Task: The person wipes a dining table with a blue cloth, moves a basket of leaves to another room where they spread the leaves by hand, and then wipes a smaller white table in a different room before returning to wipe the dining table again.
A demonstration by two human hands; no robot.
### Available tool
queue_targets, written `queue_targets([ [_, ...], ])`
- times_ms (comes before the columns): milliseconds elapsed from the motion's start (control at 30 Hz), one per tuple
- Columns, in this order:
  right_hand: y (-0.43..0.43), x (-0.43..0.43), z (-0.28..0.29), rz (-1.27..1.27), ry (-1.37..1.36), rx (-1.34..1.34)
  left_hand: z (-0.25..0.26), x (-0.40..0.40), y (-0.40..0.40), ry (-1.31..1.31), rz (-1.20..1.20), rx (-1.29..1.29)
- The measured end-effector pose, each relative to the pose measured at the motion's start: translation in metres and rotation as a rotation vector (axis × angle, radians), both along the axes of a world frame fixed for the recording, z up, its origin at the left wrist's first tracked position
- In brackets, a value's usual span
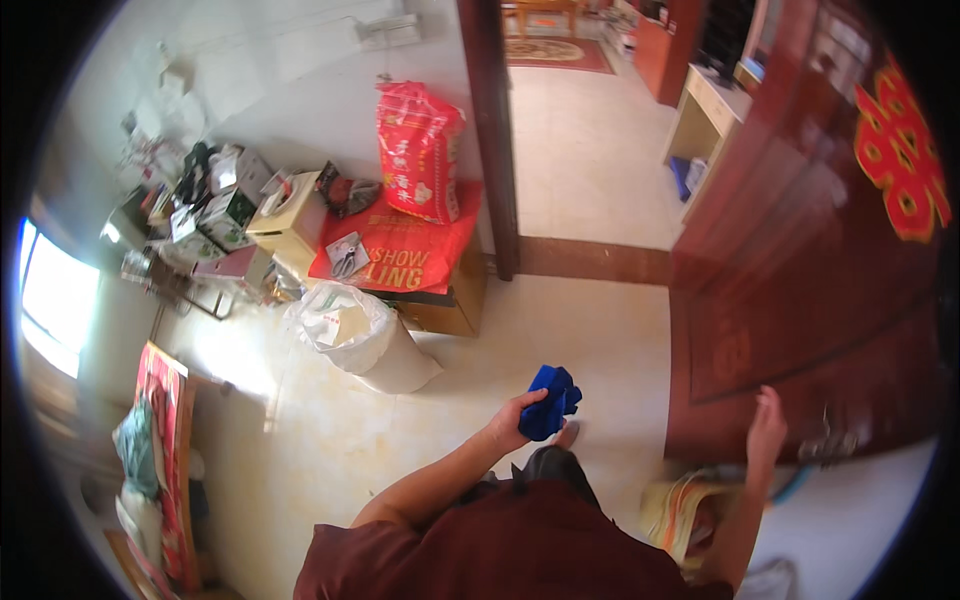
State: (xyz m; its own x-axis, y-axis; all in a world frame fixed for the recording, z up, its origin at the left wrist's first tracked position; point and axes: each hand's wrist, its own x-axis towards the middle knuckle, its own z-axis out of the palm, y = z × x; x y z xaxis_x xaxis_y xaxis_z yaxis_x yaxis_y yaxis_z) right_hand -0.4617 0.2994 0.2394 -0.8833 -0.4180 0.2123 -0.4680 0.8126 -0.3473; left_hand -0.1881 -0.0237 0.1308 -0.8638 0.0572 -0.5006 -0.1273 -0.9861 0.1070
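In front of my body, my left hand (516,421) grips a bunched blue cloth (549,403), thumb on top. Out to the right, my right hand (768,424) is raised beside the dark red wooden door (780,322); nothing shows in it, and its fingers look slightly blurred and loosely extended. The metal door handle (829,448) lies just to the right of that hand. Whether the hand touches the door cannot be told.
A white sack-like bin (397,360) stands on the floor left of the doorway. Behind it, a cabinet with a red cover (442,259) holds a red rice bag (420,154) and scissors (345,264). Boxes (227,217) are piled further left. A yellowish striped bag (679,510) sits below the door.
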Motion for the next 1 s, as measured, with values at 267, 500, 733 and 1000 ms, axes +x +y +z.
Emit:
queue_targets([
  [267, 0.18, -0.094, -0.046, -0.6, 0.196, 0.328, -0.006, -0.02, 0.025, -0.021, 0.048, -0.086],
  [500, 0.215, -0.069, -0.082, -0.63, 0.526, 0.708, -0.041, -0.097, -0.05, -0.076, 0.012, -0.034],
  [733, 0.133, -0.087, -0.027, -1.08, 0.464, 1.048, -0.029, -0.264, -0.148, 0.213, -0.211, -0.063],
  [1000, 0.131, -0.033, -0.02, -1.421, -0.107, 0.789, 0.002, -0.405, -0.181, 0.38, -0.522, 0.08],
])
